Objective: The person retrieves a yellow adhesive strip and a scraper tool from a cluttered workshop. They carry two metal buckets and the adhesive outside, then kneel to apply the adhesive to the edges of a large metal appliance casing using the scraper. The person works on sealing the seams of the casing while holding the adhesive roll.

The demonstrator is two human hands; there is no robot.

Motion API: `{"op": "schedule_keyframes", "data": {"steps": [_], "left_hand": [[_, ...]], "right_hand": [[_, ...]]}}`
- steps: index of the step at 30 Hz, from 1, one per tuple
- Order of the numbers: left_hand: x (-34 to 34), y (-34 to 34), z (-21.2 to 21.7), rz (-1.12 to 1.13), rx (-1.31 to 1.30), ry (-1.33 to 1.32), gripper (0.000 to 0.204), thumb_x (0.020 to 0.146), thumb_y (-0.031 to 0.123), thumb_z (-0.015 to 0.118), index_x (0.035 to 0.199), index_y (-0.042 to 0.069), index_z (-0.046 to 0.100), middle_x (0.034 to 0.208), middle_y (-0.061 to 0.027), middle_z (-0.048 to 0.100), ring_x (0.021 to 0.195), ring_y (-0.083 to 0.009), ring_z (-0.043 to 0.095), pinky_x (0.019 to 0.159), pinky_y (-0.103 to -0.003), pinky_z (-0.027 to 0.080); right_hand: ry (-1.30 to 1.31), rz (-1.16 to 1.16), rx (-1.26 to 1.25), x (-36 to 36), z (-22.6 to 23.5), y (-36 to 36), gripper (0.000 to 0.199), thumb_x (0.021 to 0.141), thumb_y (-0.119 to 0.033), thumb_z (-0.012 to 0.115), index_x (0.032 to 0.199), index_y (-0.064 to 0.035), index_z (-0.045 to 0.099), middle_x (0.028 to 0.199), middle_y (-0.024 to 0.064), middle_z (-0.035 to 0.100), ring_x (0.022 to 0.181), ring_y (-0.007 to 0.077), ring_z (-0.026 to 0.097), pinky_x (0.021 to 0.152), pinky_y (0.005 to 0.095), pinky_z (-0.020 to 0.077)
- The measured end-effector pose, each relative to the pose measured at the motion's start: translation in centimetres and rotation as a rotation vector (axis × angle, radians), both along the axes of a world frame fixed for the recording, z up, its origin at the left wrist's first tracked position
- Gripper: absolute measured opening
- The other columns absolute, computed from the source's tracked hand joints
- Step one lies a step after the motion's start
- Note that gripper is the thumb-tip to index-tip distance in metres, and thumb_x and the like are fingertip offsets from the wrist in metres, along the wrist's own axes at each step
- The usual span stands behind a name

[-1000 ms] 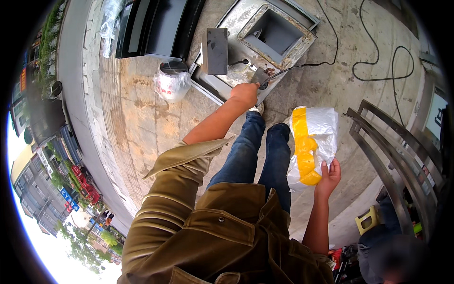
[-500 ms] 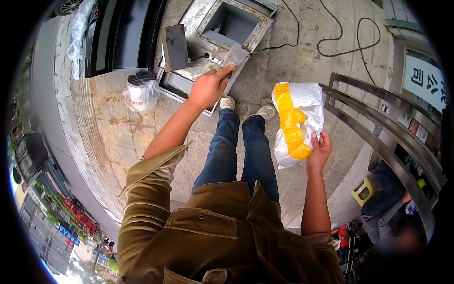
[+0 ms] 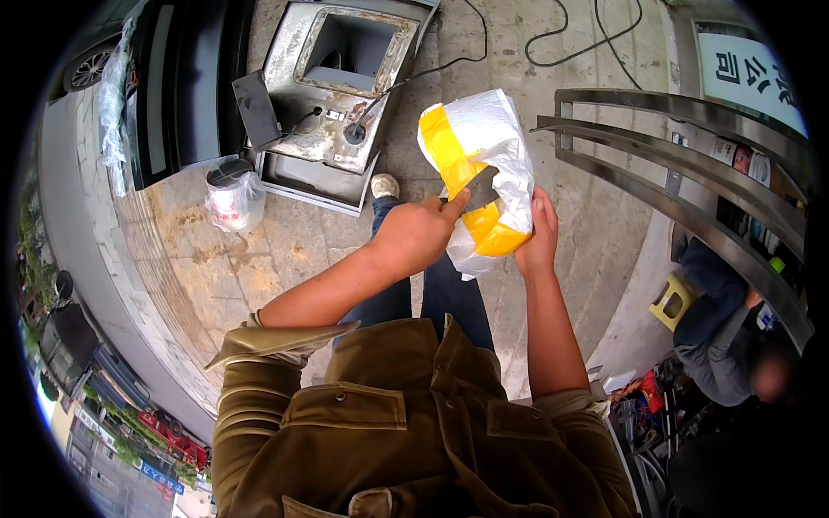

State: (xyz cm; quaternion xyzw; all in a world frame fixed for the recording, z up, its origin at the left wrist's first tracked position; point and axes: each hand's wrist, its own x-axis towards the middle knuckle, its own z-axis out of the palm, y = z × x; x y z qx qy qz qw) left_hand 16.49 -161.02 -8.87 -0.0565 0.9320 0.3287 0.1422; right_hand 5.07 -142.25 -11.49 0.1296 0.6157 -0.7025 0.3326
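My left hand (image 3: 419,231) is closed around the handle of a scraper (image 3: 482,186) with a broad, flat metal blade. That blade reaches over the torn opening of a white and yellow plastic bag (image 3: 484,121), and part of it is hidden there. At the bag's right edge, my right hand (image 3: 539,231) pinches the plastic and holds the bag up above the paving. What the bag contains cannot be made out. Beyond my feet lies a grimy metal appliance housing (image 3: 285,60) with a square opening, and a dark box-shaped panel (image 3: 256,110) stands on its left side.
Left of the housing stands a large black appliance part (image 3: 186,95). A bucket wrapped in clear plastic (image 3: 235,200) sits near it. Black cable (image 3: 449,62) trails over the paving. A metal railing (image 3: 682,151) borders the right side, with a yellow stool (image 3: 672,302) and a seated person beyond.
My left hand has moved from over the housing to the bag, bringing the scraper blade to its opening. My right hand has brought the bag leftward and up in the view, which has also shifted.
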Motion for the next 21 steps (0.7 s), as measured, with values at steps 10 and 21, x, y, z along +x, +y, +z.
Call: {"op": "schedule_keyframes", "data": {"steps": [10, 21], "left_hand": [[1.1, 3.3, 1.9, 0.010, 0.163, 0.039, 0.055, 0.075, 0.012, 0.058, 0.129, 0.005, 0.047, 0.080, -0.0163, 0.059, 0.055, -0.0310, 0.061, 0.048, -0.040, 0.048], [10.3, -2.2, -3.5, 0.619, 0.410, -0.210, 0.055, 0.086, 0.020, 0.058, 0.136, 0.008, 0.038, 0.100, -0.0208, 0.062, 0.089, -0.0377, 0.059, 0.078, -0.040, 0.047]], "right_hand": [[0.221, 0.060, 0.265, 0.4, -1.5, 0.7, 0.022, 0.086, -0.001, 0.059, 0.107, 0.0025, 0.054, 0.096, 0.0107, 0.065, 0.083, 0.0141, 0.062, 0.074, 0.0250, 0.0492], [0.313, -0.148, 0.477, 1.9, -6.4, 7.0, 0.019, 0.088, -0.010, 0.058, 0.100, 0.0042, 0.056, 0.096, 0.0123, 0.062, 0.082, 0.0192, 0.061, 0.072, 0.0314, 0.0501]]}}
